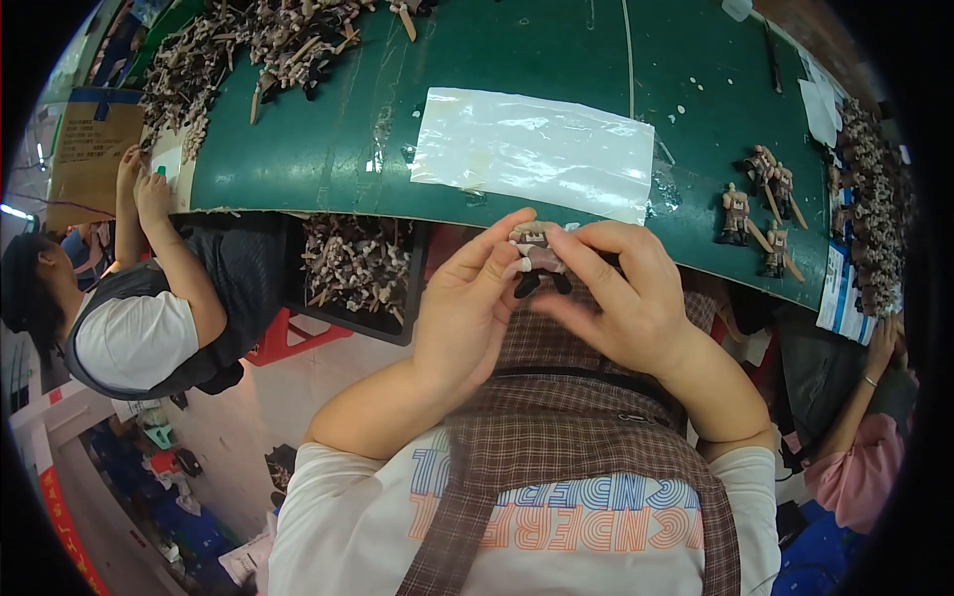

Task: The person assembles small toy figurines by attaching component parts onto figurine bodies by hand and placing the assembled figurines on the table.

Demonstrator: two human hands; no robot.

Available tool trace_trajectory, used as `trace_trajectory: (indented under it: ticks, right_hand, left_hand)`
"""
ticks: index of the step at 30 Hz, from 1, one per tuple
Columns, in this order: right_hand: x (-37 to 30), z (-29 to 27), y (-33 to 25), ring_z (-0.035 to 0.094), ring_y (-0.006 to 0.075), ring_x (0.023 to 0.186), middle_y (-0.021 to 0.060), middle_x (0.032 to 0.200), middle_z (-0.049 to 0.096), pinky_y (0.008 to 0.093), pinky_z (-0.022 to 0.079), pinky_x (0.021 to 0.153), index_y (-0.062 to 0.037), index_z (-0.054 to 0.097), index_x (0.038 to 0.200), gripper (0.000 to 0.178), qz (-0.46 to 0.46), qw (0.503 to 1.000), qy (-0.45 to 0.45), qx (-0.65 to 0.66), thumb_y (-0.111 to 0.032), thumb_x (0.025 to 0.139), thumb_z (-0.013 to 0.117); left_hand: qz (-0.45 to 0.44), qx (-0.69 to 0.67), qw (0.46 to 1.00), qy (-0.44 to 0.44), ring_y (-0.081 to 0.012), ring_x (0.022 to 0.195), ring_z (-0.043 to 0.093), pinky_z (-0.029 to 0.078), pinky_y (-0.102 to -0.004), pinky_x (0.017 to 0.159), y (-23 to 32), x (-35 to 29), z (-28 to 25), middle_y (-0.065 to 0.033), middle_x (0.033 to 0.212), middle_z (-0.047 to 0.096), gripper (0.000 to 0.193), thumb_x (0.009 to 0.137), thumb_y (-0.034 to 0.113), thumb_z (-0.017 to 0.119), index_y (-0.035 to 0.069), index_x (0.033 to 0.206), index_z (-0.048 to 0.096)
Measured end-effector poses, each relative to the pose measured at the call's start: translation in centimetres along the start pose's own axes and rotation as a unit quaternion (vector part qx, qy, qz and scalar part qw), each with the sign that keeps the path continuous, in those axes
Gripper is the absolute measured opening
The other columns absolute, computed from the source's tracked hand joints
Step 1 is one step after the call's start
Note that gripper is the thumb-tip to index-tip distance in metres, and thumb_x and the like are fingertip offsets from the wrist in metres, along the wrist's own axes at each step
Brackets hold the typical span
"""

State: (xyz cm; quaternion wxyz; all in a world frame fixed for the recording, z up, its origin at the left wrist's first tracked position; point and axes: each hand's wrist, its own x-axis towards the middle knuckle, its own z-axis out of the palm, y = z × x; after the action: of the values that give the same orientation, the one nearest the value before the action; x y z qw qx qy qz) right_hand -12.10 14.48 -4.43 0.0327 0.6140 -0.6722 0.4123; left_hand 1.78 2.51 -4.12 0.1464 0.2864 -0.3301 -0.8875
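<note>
A small toy figure (542, 258) with a pale brownish body and black feet is held up just off the table's near edge. My left hand (467, 298) pinches it from the left side between thumb and fingers. From the other side my right hand (621, 293) grips its upper part, index finger at the top and thumb a little blurred below. Beyond my hands a white plastic-covered sheet (537, 144) lies flat on the green table (308, 139). Several similar figures (735, 214) with tan sticks stand or lie to the right of it.
A large heap of figures (288, 50) covers the table's far left, and another heap (874, 199) lines the right end. A dark bin of figures (356, 263) is below the near edge. One co-worker (139, 328) sits at left, another (860, 457) at right.
</note>
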Motion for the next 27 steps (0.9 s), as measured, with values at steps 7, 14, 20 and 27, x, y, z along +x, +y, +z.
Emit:
trace_trajectory:
  ticks: [7, 14, 20, 27]
  right_hand:
    - [0.1, 0.7, 0.4, 0.062, 0.0237, 0.081, 0.0091, 0.100, 0.062, 0.0333, 0.049, 0.068, 0.0015, 0.064, 0.116, 0.053, -0.040, 0.999, 0.015, -0.017, -0.011, 0.066, 0.078]
    - [0.1, 0.1, 0.3, 0.062, 0.0209, 0.077, 0.0093, 0.098, 0.062, 0.0309, 0.049, 0.065, 0.0046, 0.066, 0.108, 0.045, -0.099, 0.993, 0.004, -0.071, -0.010, 0.067, 0.075]
    - [3.6, -2.2, 1.4, 0.063, 0.0239, 0.097, 0.0062, 0.106, 0.064, 0.0384, 0.049, 0.084, -0.0146, 0.063, 0.123, 0.060, -0.041, 0.966, -0.253, -0.029, -0.046, 0.073, 0.074]
    - [17.1, -3.4, 24.1, 0.059, 0.0333, 0.106, 0.0135, 0.112, 0.060, 0.0421, 0.049, 0.090, -0.0082, 0.059, 0.121, 0.033, 0.011, 0.955, -0.043, -0.295, -0.010, 0.087, 0.058]
  left_hand:
    - [-0.016, -0.042, 0.999, 0.008, -0.0122, 0.108, 0.061, 0.051, -0.0261, 0.092, -0.6, 0.1, -0.5, -0.0078, 0.121, 0.062, 0.037, 0.101, 0.008, 0.049, -0.001, 0.136, 0.049]
    - [-0.028, -0.005, 1.000, 0.005, -0.0099, 0.111, 0.057, 0.048, -0.0302, 0.094, -0.8, -0.7, -0.6, -0.0036, 0.122, 0.061, 0.041, 0.101, 0.020, 0.053, 0.002, 0.137, 0.048]
    - [-0.050, 0.018, 0.998, -0.020, -0.0204, 0.117, 0.057, 0.047, -0.0339, 0.098, -0.1, -1.0, -6.3, -0.0123, 0.128, 0.059, 0.040, 0.097, 0.013, 0.057, 0.000, 0.134, 0.049]
    - [0.099, 0.380, 0.905, 0.163, -0.0151, 0.102, 0.061, 0.050, -0.0300, 0.089, 5.4, 0.4, -17.0, -0.0095, 0.113, 0.062, 0.033, 0.089, -0.005, 0.049, -0.001, 0.121, 0.056]
